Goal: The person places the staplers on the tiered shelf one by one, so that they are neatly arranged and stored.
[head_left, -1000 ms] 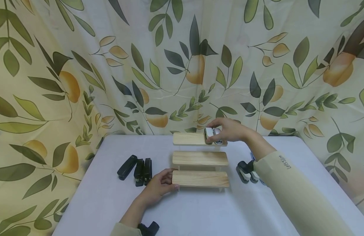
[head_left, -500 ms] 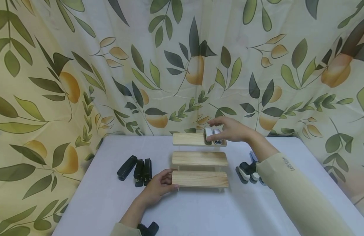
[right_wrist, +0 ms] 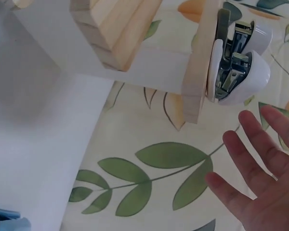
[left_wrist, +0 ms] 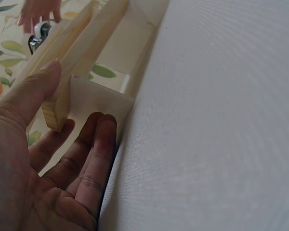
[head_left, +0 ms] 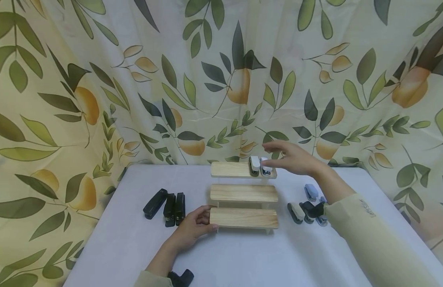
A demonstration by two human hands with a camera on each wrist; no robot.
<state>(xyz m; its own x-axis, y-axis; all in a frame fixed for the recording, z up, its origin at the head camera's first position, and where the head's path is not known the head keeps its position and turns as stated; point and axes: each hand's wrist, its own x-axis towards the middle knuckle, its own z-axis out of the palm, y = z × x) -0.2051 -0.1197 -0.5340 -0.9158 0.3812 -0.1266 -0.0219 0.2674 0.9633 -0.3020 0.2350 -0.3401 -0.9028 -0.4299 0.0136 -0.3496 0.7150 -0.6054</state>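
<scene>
Two small white-topped staplers, the left one [head_left: 254, 163] and the right one [head_left: 266, 168], stand side by side near the right end of the top board [head_left: 228, 169] of a three-step wooden stand. My right hand [head_left: 291, 158] is just right of them, fingers spread and holding nothing; the right wrist view shows a gap between its fingers and the white staplers [right_wrist: 253, 77]. At the stand's lowest board [head_left: 244, 218], my left hand [head_left: 194, 228] grips the left end. The left wrist view shows the thumb against the board's end [left_wrist: 58, 109], other fingers beside the white support [left_wrist: 98, 94].
Several black staplers [head_left: 155, 203] lie on the white table [head_left: 236, 259] left of the stand. To its right are white-topped staplers [head_left: 296, 212] and a blue one [head_left: 311, 192], partly behind the right wrist's black strap. A patterned curtain [head_left: 214, 95] hangs behind the table.
My right hand has let go of the white staplers on the top board and drawn back to the right. The left hand stays at the lowest board.
</scene>
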